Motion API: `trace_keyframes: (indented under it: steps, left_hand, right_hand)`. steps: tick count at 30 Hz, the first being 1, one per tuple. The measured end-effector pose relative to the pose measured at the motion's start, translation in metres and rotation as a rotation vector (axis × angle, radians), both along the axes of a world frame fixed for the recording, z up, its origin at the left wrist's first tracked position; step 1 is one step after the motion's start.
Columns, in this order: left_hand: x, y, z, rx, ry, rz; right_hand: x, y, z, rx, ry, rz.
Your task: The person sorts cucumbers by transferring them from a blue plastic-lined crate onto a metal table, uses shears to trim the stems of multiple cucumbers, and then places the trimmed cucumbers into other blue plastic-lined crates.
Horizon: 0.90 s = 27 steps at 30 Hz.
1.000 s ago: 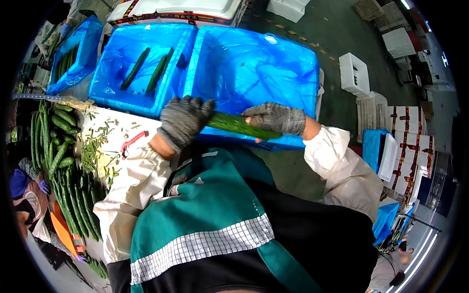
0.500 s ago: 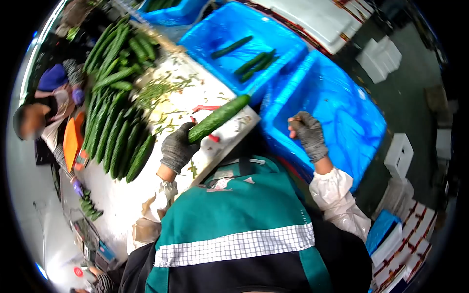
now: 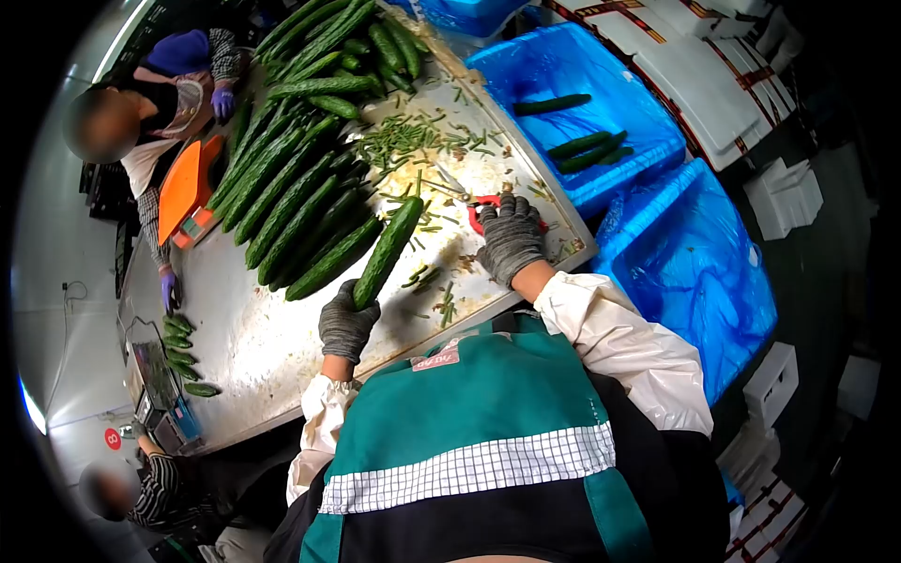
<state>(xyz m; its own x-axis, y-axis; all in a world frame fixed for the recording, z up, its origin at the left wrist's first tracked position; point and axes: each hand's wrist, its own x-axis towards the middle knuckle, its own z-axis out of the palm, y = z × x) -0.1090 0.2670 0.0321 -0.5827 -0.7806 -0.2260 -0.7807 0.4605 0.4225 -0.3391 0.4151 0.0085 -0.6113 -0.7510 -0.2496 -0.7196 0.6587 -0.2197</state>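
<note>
My left hand (image 3: 348, 324), in a grey glove, is closed round the lower end of a cucumber (image 3: 389, 251) that points up and away over the table. My right hand (image 3: 511, 240), gloved too, lies over the red handles of a pair of scissors (image 3: 481, 212) near the table's right edge; whether its fingers grip them is hard to make out. The blades of the scissors point up-left toward cut stems (image 3: 404, 141). Left of the held cucumber lies a large pile of cucumbers (image 3: 300, 197).
Blue-lined bins stand right of the table (image 3: 235, 375): one bin (image 3: 648, 178) holds several cucumbers, another bin (image 3: 699, 281) sits nearer. An orange tray (image 3: 188, 188) is at the left. Two people work across the table, one with purple gloves. White boxes (image 3: 770, 380) stand at the right.
The view has swung toward the table. My left hand has carried the cucumber away from the bins. My right hand has let go of it and moved onto the scissors' handles.
</note>
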Motion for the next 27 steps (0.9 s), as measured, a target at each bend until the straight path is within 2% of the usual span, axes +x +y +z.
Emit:
trace_keyframes:
  steps: [5,6,9,10,13,15,17,18,21,27]
  left_hand:
    - [0.001,-0.005,0.0,0.003,-0.009,-0.019]
    - [0.002,-0.009,-0.004,0.049,0.023,-0.015]
    - [0.012,-0.023,-0.032,0.157,0.144,0.017]
    - [0.013,-0.025,-0.035,0.176,0.16,0.027]
    - [0.014,-0.035,-0.041,0.174,0.177,0.01]
    - [0.013,-0.041,-0.043,0.116,0.17,-0.033]
    - [0.008,-0.04,-0.04,0.148,0.221,0.008]
    - [0.005,-0.039,-0.035,0.129,0.192,-0.027]
    - [-0.012,-0.029,-0.007,0.049,0.058,-0.068]
    - [-0.021,-0.027,0.003,0.011,0.061,-0.088]
  right_hand:
    - [-0.006,-0.016,0.01,0.159,-0.045,-0.107]
    - [-0.008,-0.015,0.018,0.155,-0.093,-0.119]
    - [-0.013,-0.009,-0.003,0.047,0.047,-0.109]
    - [-0.014,-0.005,-0.001,0.041,-0.032,-0.103]
    - [-0.014,0.017,0.004,-0.362,-0.235,-0.194]
    - [-0.017,0.039,0.022,-0.451,-0.497,-0.271]
    - [-0.017,0.06,0.026,-0.485,-0.465,-0.265]
    - [-0.015,0.07,0.016,-0.619,-0.43,-0.213]
    - [-0.008,0.085,0.015,-0.793,-0.73,-0.23]
    - [-0.007,0.086,0.032,-0.602,-0.583,-0.096]
